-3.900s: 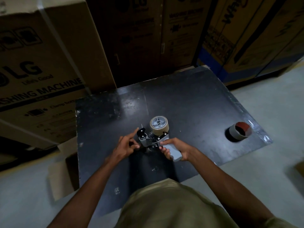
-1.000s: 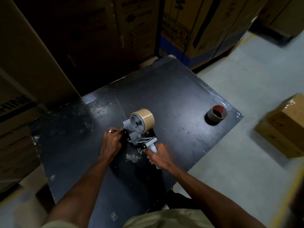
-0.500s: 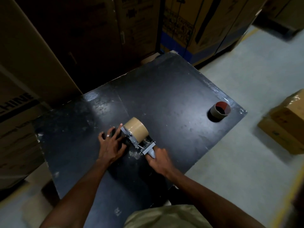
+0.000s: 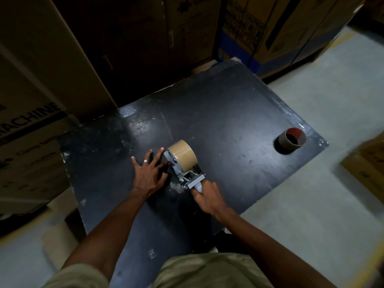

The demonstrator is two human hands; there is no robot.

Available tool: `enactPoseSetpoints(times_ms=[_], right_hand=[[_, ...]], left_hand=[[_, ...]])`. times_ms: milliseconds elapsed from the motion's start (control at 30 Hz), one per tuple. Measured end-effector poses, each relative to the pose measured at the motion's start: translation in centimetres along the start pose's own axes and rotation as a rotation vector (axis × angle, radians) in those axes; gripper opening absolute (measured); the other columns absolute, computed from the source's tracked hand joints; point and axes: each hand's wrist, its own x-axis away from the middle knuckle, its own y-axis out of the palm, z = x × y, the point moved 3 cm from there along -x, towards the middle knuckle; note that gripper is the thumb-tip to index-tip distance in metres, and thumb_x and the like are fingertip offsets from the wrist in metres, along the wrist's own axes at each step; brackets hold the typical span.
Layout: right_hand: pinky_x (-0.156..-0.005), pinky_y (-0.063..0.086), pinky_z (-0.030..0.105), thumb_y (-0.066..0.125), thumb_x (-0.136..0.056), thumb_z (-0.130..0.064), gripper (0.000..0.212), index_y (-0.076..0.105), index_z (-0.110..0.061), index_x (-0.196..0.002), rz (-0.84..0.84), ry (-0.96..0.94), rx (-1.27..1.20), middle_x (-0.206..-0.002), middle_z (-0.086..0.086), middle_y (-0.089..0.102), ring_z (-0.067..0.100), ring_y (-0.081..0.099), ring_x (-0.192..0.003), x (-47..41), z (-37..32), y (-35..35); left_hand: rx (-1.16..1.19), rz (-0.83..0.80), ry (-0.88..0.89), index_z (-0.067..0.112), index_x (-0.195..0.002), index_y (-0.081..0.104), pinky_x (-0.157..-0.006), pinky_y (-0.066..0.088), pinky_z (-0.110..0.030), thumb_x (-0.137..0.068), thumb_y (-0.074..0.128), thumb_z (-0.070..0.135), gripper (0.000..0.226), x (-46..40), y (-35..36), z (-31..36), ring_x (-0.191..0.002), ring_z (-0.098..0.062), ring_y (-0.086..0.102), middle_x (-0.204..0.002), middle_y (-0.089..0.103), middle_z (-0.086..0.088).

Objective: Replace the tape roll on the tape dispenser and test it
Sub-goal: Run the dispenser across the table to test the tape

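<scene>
Dispenser (image 4: 182, 169) carries tape roll (image 4: 182, 155); right hand (image 4: 207, 197) grips handle, left hand (image 4: 148, 173) spread flat.

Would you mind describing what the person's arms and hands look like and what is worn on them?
Both forearms are bare, with no gloves or watch visible. The left hand wears a silver-looking ring on one finger; the right hand shows no ring. Short olive-khaki sleeves appear at the bottom edge.

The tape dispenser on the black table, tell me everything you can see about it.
The tape dispenser is a grey hand-held gun with a full tan tape roll mounted on it. It is pressed against the black table, roll away from the person. The right hand grips its handle; the left hand lies flat beside it.
</scene>
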Motion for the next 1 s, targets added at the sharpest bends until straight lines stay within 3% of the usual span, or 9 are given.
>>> enactPoseSetpoints(times_ms=[200,300,467,600,667,767,867,1000], right_hand=[[-0.093,0.042,0.037,0.056,-0.097,-0.031,0.03,0.054,-0.003,-0.108,-0.021,0.022,-0.004,-0.119,0.025,0.055,0.037,0.053,-0.113,1.8,1.5,-0.4],[-0.08,0.041,0.035,0.055,-0.092,-0.038,0.029,0.055,-0.009,-0.092,-0.032,0.009,-0.024,-0.104,0.019,0.064,0.037,0.06,-0.103,3.1,3.6,0.2],[-0.076,0.043,0.035,0.059,-0.089,-0.037,0.027,0.053,-0.013,-0.08,-0.018,0.005,-0.081,-0.09,0.015,0.065,0.03,0.061,-0.089,3.5,4.5,0.4],[-0.066,0.049,0.036,0.057,-0.083,-0.043,0.033,0.052,-0.013,-0.072,-0.041,-0.02,-0.117,-0.072,0.002,0.064,0.018,0.064,-0.072,3.3,4.3,0.3],[-0.065,0.053,0.036,0.06,-0.083,-0.037,0.027,0.059,-0.011,-0.074,-0.102,-0.027,-0.114,-0.071,0.004,0.07,0.018,0.068,-0.068,2.8,4.2,0.2],[-0.06,0.056,0.032,0.063,-0.085,-0.026,0.019,0.062,-0.019,-0.067,-0.128,-0.046,-0.197,-0.064,0.0,0.07,0.009,0.067,-0.056,2.5,4.1,0.0],[-0.059,0.049,0.03,0.063,-0.09,-0.022,0.029,0.054,-0.019,-0.063,-0.071,-0.096,-0.176,-0.058,-0.003,0.062,0.008,0.059,-0.056,2.7,4.1,0.2],[-0.062,0.047,0.036,0.061,-0.09,-0.02,0.022,0.055,-0.007,-0.073,0.001,-0.139,-0.197,-0.073,0.012,0.066,0.011,0.057,-0.067,2.5,4.1,0.6]], left_hand=[[-0.006,-0.03,-0.029,0.036,-0.133,0.049,-0.097,0.019,-0.083,-0.084,0.044,0.048,0.051,-0.2,0.1,0.1,-0.145,-0.035,0.023,-0.163,0.015,0.006],[-0.024,-0.059,-0.055,0.047,-0.148,0.023,-0.1,0.017,-0.081,-0.085,0.041,0.048,0.066,-0.3,0.3,0.3,-0.146,-0.033,0.021,-0.163,0.013,0.008],[0.019,-0.098,-0.103,0.041,-0.152,0.012,-0.1,0.015,-0.081,-0.084,0.036,0.046,0.072,-0.4,0.5,0.6,-0.147,-0.033,0.018,-0.164,0.008,0.007],[0.149,-0.05,-0.131,0.042,-0.152,-0.005,-0.107,0.006,-0.078,-0.086,0.046,0.037,0.084,0.5,0.0,2.0,-0.149,-0.037,0.007,-0.164,-0.007,-0.005],[0.17,-0.029,-0.065,0.042,-0.152,-0.002,-0.106,-0.002,-0.076,-0.087,0.048,0.039,0.083,1.2,0.0,2.8,-0.149,-0.038,0.002,-0.163,-0.016,-0.006],[0.111,-0.035,0.1,0.037,-0.144,0.024,-0.102,0.002,-0.082,-0.09,0.034,0.045,0.056,2.1,0.8,3.6,-0.149,-0.04,0.006,-0.164,-0.01,-0.004],[0.113,-0.074,0.093,0.033,-0.14,0.033,-0.101,0.001,-0.082,-0.088,0.029,0.047,0.053,2.0,1.1,3.7,-0.15,-0.038,0.003,-0.165,-0.006,0.0],[0.07,-0.106,0.071,0.031,-0.142,0.035,-0.1,0.002,-0.083,-0.089,0.038,0.045,0.055,1.9,0.6,3.8,-0.15,-0.035,-0.002,-0.164,-0.008,0.001]])
